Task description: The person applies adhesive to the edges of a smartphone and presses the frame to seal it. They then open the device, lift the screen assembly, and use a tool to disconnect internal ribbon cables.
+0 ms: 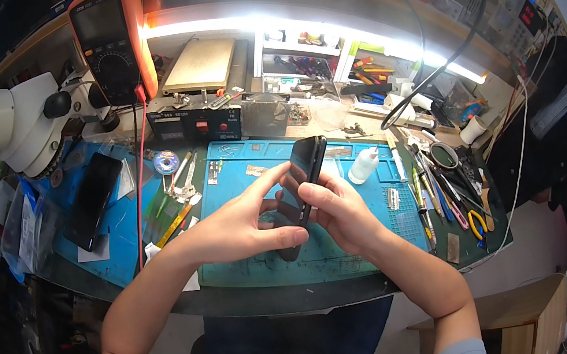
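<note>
The left hand (243,224) grips a black smartphone (301,181) from its left side, thumb pressed along the lower edge and forefinger stretched up across the dark face. The right hand (337,213) closes on the same phone from the right, fingers wrapped round its near edge. The phone is held tilted, upper end pointing away from the person, lifted above the blue work mat (260,266) rather than lying on it.

Beneath the hands the mat is mostly bare, with open surface toward its near edge, where the bench ends just in front of the person's lap. To the right, near the mat's border, stands a small white squeeze bottle (363,164), and beyond it a crowded row of tweezers and hand tools (441,189) fills the right side. To the left lie a few small tools (180,182) and, farther off, a second dark phone (91,200) on a blue pad. A microscope (19,122) and an orange multimeter (110,41) occupy the far left corner.
</note>
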The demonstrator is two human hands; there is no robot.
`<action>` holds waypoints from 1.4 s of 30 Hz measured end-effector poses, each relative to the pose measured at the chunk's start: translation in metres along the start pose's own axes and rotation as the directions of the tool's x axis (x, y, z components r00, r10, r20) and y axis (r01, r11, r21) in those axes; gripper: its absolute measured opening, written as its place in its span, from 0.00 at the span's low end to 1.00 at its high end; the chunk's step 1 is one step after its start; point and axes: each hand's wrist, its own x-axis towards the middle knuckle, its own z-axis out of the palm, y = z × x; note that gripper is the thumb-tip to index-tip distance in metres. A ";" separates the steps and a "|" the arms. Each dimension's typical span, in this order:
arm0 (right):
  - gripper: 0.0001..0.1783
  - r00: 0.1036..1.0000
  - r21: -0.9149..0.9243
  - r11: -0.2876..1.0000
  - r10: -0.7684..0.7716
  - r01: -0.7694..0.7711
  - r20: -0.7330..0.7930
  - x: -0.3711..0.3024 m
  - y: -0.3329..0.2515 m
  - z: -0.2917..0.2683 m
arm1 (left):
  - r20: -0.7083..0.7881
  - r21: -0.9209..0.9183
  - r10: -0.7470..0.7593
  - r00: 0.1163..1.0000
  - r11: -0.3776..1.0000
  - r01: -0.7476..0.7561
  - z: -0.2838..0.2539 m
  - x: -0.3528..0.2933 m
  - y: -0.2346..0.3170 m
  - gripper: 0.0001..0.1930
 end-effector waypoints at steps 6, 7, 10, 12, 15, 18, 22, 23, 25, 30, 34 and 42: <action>0.37 0.937 0.366 0.890 0.159 -0.272 0.310 -0.006 -0.005 -0.007 | -0.279 -0.211 0.010 0.960 0.975 -0.072 -0.019 -0.007 -0.020 0.56; 0.42 0.946 0.511 0.804 0.192 -0.305 0.261 -0.008 -0.004 0.001 | -0.183 -0.274 0.010 0.983 0.960 -0.061 -0.019 -0.008 -0.019 0.57; 0.42 0.844 0.613 0.654 0.074 -0.443 0.531 -0.011 -0.003 0.002 | 0.086 -0.476 0.104 0.991 0.878 -0.051 -0.018 -0.011 -0.017 0.54; 0.45 0.768 0.635 0.545 0.026 -0.547 0.639 -0.014 0.000 0.007 | 0.142 -0.529 0.180 0.973 0.845 -0.079 -0.006 -0.014 -0.017 0.58; 0.48 0.716 0.620 0.436 0.087 -0.652 0.692 -0.026 0.005 0.015 | 0.193 -0.571 0.178 0.965 0.820 -0.037 0.010 -0.024 -0.014 0.66; 0.49 0.652 0.535 0.416 0.222 -0.736 0.725 -0.029 0.007 0.021 | 0.011 -0.588 0.226 0.974 0.789 -0.176 0.028 -0.034 -0.045 0.65; 0.40 0.895 0.388 0.810 0.360 -0.440 0.263 -0.032 -0.004 0.042 | -0.223 -0.545 0.256 0.941 0.767 -0.338 0.042 -0.039 -0.053 0.62; 0.37 0.898 0.339 0.831 0.403 -0.441 0.179 -0.033 -0.012 0.048 | -0.274 -0.527 0.229 0.934 0.776 -0.345 0.044 -0.045 -0.048 0.60; 0.34 0.878 0.068 0.876 0.475 -0.478 0.060 -0.033 -0.015 0.036 | -0.342 -0.544 0.221 0.913 0.746 -0.384 0.043 -0.052 -0.053 0.58; 0.21 0.952 -0.878 0.459 -0.306 0.137 -0.012 -0.037 -0.017 -0.008 | -0.462 -0.506 0.190 0.866 0.745 -0.434 0.035 -0.064 -0.054 0.51; 0.21 0.749 -0.988 0.098 -0.644 -0.123 -0.157 -0.050 -0.027 -0.042 | -0.508 -0.423 0.110 0.854 0.832 -0.359 0.034 -0.069 -0.055 0.51; 0.34 0.753 -0.980 0.177 -0.632 -0.090 -0.183 -0.024 -0.011 -0.096 | -0.486 0.127 0.189 0.853 0.981 -0.145 0.036 -0.046 -0.065 0.50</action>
